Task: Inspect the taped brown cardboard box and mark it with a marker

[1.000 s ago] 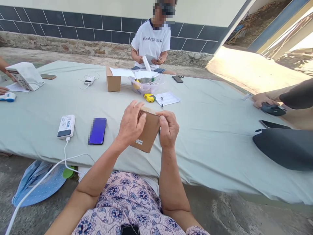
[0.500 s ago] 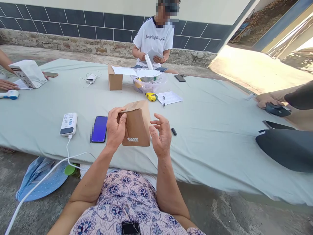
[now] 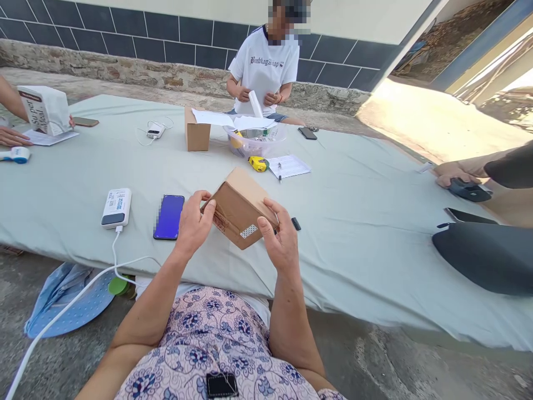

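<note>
I hold a small brown cardboard box (image 3: 239, 203) tilted above the near edge of the grey-green cloth-covered table (image 3: 353, 222). My left hand (image 3: 194, 222) grips its left end, thumb and fingers closed on the flap. My right hand (image 3: 281, 239) clasps its right lower corner, fingers curled round it. A small white label shows on the box's lower face. A small black object (image 3: 295, 224) lies on the cloth just right of my right hand.
A purple-screened phone (image 3: 169, 216) and a white power bank (image 3: 116, 207) with a cable lie to the left. Farther back stand another brown box (image 3: 197, 133), a clear bowl (image 3: 254, 141), a yellow tape measure (image 3: 258, 163) and papers. A person in a white shirt (image 3: 264, 69) sits opposite; other hands work at both sides.
I have turned the box from upright to tilted, its top leaning right. My right hand, open beside it half a second ago, has closed on its right corner.
</note>
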Available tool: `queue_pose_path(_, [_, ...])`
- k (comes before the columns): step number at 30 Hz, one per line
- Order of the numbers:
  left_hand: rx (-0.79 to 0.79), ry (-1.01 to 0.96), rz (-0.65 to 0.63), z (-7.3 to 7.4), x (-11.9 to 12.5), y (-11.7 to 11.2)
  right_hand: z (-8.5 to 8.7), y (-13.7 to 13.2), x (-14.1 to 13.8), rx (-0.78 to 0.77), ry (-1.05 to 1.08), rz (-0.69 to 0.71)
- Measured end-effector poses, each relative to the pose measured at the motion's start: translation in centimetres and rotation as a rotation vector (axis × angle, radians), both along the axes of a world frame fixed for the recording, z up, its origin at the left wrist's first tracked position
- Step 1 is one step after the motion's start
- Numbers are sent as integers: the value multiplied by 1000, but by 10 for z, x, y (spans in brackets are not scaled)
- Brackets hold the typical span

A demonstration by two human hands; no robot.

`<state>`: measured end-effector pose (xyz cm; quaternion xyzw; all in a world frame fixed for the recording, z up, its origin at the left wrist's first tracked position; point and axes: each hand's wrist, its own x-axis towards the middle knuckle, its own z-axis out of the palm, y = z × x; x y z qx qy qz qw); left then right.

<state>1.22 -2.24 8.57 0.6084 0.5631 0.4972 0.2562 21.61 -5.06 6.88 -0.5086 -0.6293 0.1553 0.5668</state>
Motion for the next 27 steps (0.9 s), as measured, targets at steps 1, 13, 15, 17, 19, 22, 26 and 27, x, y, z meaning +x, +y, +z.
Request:
queue_pose_path(1, [-3, 39, -6, 3, 0, -3, 1, -1, 0, 1, 30, -3])
queue_pose_path(13, [-48, 121, -88, 14, -6, -11, 0, -3, 2, 81, 349, 82])
queue_pose_path(15, [-30, 128, -93, 13, -6, -10, -1, -2, 1, 92, 365, 85])
queue_pose_path(17, [-18, 123, -99, 11, -5, -10, -2, -1, 1, 114, 360, 69])
queue_pose_path(19, [-9, 106, -101, 10, -4, -10, -2, -1, 2, 111, 333, 35])
queue_pose_path(22, [-9, 71, -107, 9, -4, -10, -2, -1, 4, 83, 301, 0])
queue_pose_path(26, [-38, 17, -127, 10, -4, -11, -2, 0, 4, 98, 308, -2])
queue_pose_path(27, [-42, 1, -135, 11, -4, -12, -2, 0, 4, 106, 309, 1])
